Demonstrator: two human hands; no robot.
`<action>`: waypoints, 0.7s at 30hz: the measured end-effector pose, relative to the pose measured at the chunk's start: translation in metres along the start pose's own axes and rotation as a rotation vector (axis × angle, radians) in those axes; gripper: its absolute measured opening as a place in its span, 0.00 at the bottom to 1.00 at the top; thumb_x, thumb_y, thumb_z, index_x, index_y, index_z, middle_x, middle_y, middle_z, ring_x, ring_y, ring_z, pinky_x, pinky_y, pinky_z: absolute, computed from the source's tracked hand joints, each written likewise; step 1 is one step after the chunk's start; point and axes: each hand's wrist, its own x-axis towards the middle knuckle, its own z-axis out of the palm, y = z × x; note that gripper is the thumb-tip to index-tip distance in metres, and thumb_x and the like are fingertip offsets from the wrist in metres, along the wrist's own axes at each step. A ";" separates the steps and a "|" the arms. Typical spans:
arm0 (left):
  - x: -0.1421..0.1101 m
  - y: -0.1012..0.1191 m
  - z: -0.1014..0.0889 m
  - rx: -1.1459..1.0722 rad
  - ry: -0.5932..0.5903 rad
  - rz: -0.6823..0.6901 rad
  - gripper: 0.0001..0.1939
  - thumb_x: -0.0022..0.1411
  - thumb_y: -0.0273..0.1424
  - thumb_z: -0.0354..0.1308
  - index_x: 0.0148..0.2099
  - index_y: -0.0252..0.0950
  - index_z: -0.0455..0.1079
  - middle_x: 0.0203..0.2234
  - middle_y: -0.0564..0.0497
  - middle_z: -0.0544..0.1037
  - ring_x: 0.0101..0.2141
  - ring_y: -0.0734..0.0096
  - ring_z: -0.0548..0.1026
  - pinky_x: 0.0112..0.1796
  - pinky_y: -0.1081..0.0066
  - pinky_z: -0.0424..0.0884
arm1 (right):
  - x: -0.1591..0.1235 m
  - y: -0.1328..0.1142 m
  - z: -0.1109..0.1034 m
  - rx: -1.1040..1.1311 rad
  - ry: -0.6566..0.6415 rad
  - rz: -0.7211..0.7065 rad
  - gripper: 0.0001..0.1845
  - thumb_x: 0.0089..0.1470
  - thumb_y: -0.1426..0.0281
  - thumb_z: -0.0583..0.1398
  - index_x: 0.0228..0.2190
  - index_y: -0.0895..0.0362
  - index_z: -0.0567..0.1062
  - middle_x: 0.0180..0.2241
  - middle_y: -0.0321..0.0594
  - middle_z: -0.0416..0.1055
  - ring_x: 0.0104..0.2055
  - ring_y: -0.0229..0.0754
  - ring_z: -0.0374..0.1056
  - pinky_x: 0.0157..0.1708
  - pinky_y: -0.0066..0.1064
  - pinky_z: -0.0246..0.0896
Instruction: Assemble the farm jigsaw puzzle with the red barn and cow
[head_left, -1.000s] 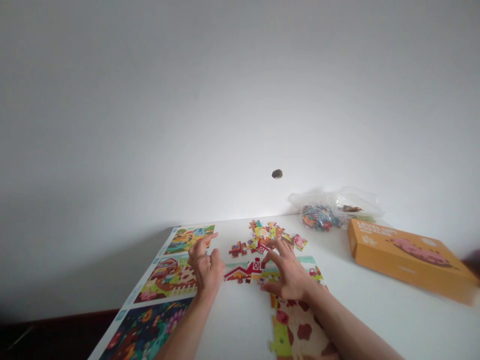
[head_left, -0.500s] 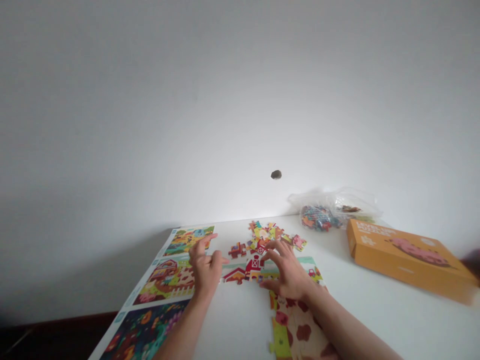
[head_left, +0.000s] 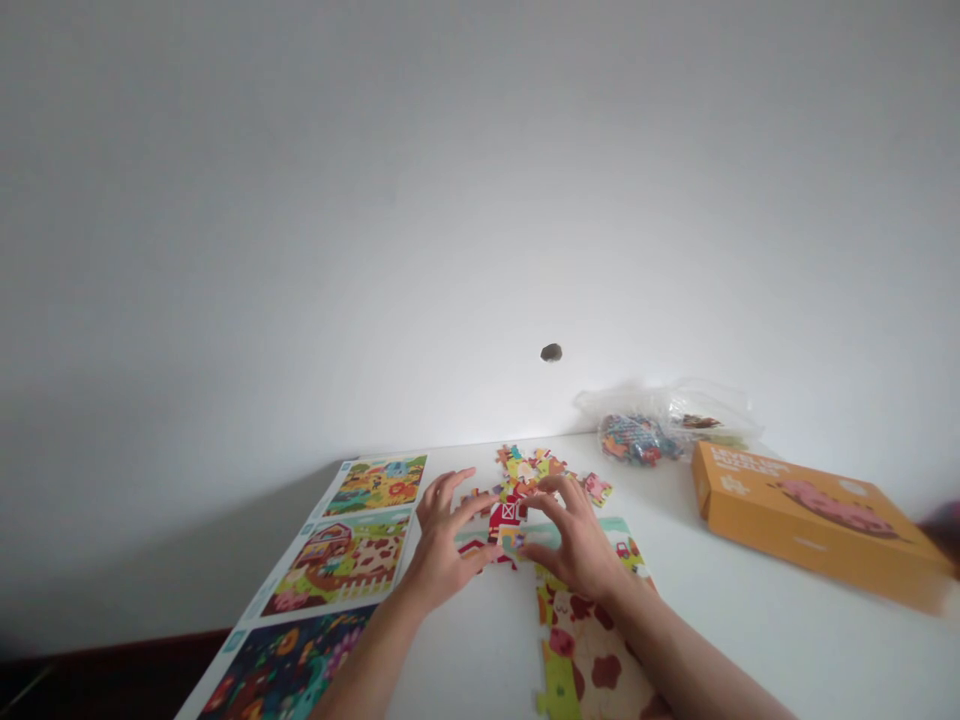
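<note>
While the left hand [head_left: 442, 550] and the right hand [head_left: 581, 545] flank the red barn piece [head_left: 508, 514] at the lower centre of the frame, each grip is fairly wide, not pinched; firm contact is unclear. Light, level pressure from both sides would likely keep its edges flat.

white table [head_left: 757, 620]: puzzle pieces [head_left: 526, 469], picture sheet [head_left: 341, 562], orange box [head_left: 817, 510], bags [head_left: 637, 438]

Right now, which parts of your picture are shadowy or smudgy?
Head view: the wall is brighter in the middle, dimmer toward both sides; head view: a soft shadow lies left of the table; head view: the orange box blurs at its right end.
</note>
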 end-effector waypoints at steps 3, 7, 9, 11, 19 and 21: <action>0.002 0.001 -0.004 0.063 0.017 0.012 0.24 0.52 0.38 0.69 0.52 0.49 0.74 0.62 0.46 0.60 0.62 0.45 0.56 0.59 0.44 0.57 | 0.000 0.000 0.001 -0.003 -0.013 0.001 0.25 0.52 0.63 0.67 0.51 0.46 0.69 0.51 0.45 0.62 0.52 0.53 0.61 0.52 0.49 0.61; 0.008 0.002 -0.020 0.193 0.075 -0.041 0.21 0.51 0.38 0.70 0.50 0.50 0.77 0.64 0.46 0.58 0.61 0.42 0.55 0.59 0.42 0.56 | -0.002 0.004 0.002 -0.008 -0.044 0.024 0.34 0.51 0.62 0.67 0.58 0.46 0.64 0.51 0.46 0.62 0.53 0.54 0.60 0.53 0.51 0.60; 0.009 -0.001 -0.032 0.262 0.106 -0.105 0.20 0.50 0.40 0.70 0.48 0.50 0.78 0.64 0.47 0.57 0.61 0.39 0.55 0.57 0.41 0.57 | -0.002 0.006 0.003 -0.011 -0.045 0.042 0.35 0.52 0.62 0.66 0.59 0.47 0.63 0.51 0.46 0.62 0.53 0.55 0.60 0.53 0.51 0.60; 0.007 -0.007 -0.045 0.308 0.083 -0.151 0.20 0.48 0.43 0.71 0.46 0.51 0.79 0.64 0.47 0.56 0.61 0.37 0.55 0.57 0.40 0.58 | -0.003 0.008 0.004 -0.012 -0.040 0.053 0.33 0.53 0.62 0.65 0.59 0.48 0.63 0.51 0.47 0.62 0.53 0.55 0.60 0.53 0.51 0.60; -0.050 -0.036 -0.062 0.344 -0.100 -0.198 0.20 0.49 0.44 0.69 0.46 0.54 0.79 0.63 0.52 0.58 0.61 0.41 0.57 0.59 0.45 0.57 | -0.004 0.008 0.009 -0.032 -0.052 0.059 0.31 0.55 0.62 0.64 0.59 0.50 0.64 0.51 0.48 0.63 0.53 0.55 0.59 0.54 0.52 0.59; -0.062 -0.039 -0.057 0.342 -0.125 -0.200 0.21 0.49 0.46 0.68 0.47 0.54 0.79 0.63 0.52 0.58 0.61 0.41 0.56 0.59 0.44 0.56 | -0.004 0.008 0.008 -0.027 -0.054 0.063 0.31 0.55 0.62 0.63 0.59 0.49 0.63 0.51 0.47 0.63 0.53 0.55 0.59 0.54 0.51 0.60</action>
